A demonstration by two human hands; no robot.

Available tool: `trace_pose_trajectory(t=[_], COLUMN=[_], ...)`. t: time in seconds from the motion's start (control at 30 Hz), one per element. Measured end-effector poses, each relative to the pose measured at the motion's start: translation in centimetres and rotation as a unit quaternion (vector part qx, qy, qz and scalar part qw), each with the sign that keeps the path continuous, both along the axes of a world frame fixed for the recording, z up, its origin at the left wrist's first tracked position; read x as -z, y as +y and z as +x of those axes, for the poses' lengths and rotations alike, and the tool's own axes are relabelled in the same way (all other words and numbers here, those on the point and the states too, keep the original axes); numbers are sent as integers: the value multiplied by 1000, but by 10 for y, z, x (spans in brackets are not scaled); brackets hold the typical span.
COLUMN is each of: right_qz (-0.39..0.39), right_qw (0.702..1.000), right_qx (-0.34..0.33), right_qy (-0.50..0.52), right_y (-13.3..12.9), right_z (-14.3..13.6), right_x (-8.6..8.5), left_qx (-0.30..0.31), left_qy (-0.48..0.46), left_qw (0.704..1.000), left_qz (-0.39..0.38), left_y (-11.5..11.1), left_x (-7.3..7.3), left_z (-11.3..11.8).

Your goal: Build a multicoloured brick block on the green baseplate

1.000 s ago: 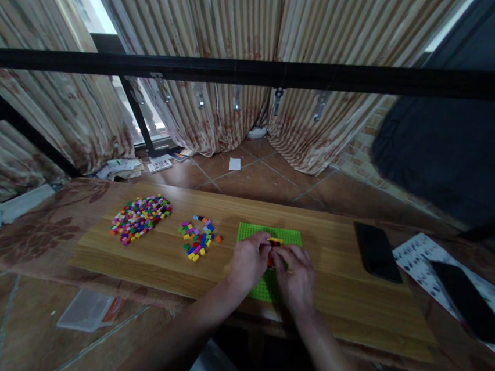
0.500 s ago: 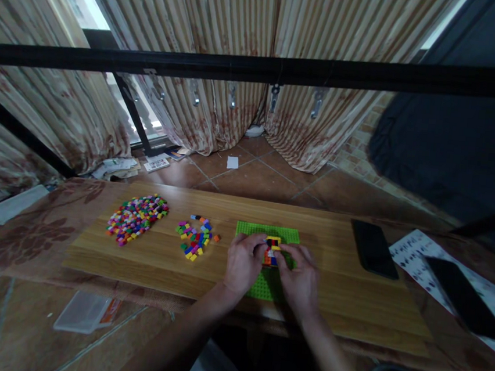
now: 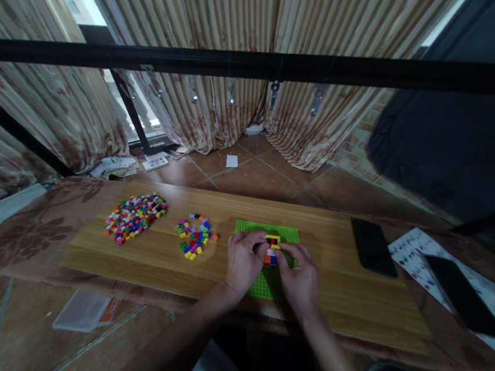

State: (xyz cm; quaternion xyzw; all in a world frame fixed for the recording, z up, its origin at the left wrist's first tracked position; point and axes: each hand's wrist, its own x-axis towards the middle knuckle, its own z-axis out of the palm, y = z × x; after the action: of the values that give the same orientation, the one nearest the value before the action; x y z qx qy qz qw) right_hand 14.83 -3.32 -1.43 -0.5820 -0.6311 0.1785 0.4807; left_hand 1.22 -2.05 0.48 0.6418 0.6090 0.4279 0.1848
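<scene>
A small build of toy bricks in yellow, red, white, orange and blue stands on a green studded baseplate. My left hand is closed at the build's left side, its thumb and forefinger against the bricks. From the right, my right hand grips the build with thumb and forefinger near a yellow brick. The fingers hide part of the build, and whether a loose brick is between them I cannot make out. Left of the baseplate lies a loose ring of bricks, with a single orange brick beside it.
A large heap of mixed bricks lies on the left of the wooden board. At right are a black phone and a printed sheet with a dark device on it. A black bar crosses beyond the board.
Both hands stay at the brick build with almost the same grip. The whole view has shifted very slightly; the bricks and phone lie as before.
</scene>
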Motion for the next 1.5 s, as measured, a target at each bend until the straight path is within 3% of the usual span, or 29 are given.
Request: trace_pose_trajectory(t=[0.13, 0.4, 0.53, 0.73, 0.83, 0.93, 1.07, 1.17, 1.3, 1.5], right_qz=[-7, -72, -107, -133, -110, -96, -125, -140, -158, -143], right_qw=[1000, 995, 987, 974, 966, 961, 959, 961, 968, 970], right_qx=[-1, 61, 65, 55, 73, 107, 158, 182, 189, 167], right_qy=[20, 38, 96, 177, 222, 238, 198, 151, 43, -107], right_y=[2, 14, 19, 22, 16, 5, -10, -18, -22, -17], right_z=[-3, -10, -12, -9, -3, 10, 33, 52, 77, 87], right_x=[-5, -6, -1, 1, 0, -3, -3, 8, 31, 46], left_qx=[1, -12, -36, -14, -16, -41, -93, -125, -155, -123], left_qy=[22, 23, 19, -43, -105, -147, -156, -170, -228, -309], left_qw=[999, 977, 976, 988, 989, 986, 981, 974, 959, 942], left_qz=[-37, -213, -214, -146, -104, -66, -69, -80, -67, -51], left_y=[4, 19, 20, 17, 11, 2, -16, -30, -36, -23], left_x=[-8, -31, -33, -21, -14, -6, 11, 22, 25, 24], left_z=[-2, -1, 4, 1, -14, -44, -92, -119, -135, -145])
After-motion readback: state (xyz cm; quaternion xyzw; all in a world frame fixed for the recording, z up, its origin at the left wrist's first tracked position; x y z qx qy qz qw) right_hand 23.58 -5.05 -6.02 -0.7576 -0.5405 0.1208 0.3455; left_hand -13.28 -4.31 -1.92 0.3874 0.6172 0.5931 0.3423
